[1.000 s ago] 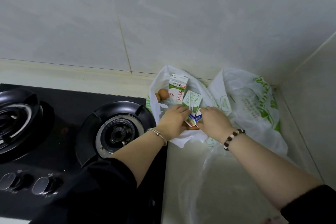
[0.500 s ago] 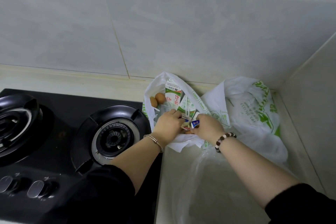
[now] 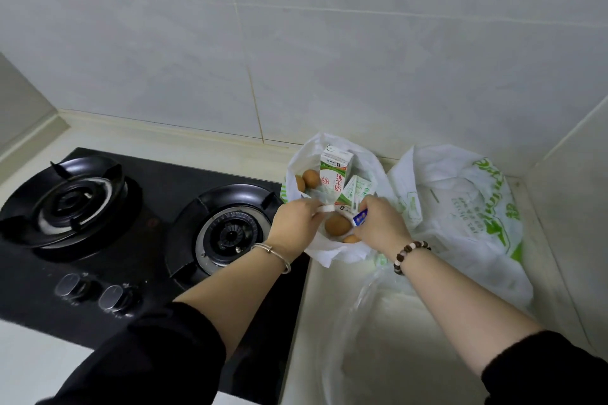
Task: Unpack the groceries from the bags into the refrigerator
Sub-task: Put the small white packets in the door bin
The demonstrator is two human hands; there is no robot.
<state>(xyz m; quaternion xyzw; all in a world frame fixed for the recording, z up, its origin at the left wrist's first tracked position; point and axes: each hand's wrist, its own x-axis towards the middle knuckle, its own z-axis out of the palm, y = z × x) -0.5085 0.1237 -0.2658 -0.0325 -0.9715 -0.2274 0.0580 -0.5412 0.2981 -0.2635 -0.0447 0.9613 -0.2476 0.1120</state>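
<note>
A white plastic bag (image 3: 332,251) stands open on the counter against the wall. Inside it a green and white milk carton (image 3: 335,176) stands upright, a second smaller carton (image 3: 357,191) leans beside it, and several brown eggs (image 3: 337,224) lie around them. My left hand (image 3: 296,223) grips the bag's left rim. My right hand (image 3: 378,223) grips the right rim together with a small blue and white packet (image 3: 360,218). The two hands hold the mouth of the bag apart.
A second white bag with green print (image 3: 467,217) lies to the right, in the corner of the wall. A clear plastic bag (image 3: 355,332) lies flat on the counter below my right arm. A black two-burner gas stove (image 3: 141,227) fills the left.
My hands have pulled apart, opening the bag wider, so eggs at the bottom now show between them. The view has shifted slightly.
</note>
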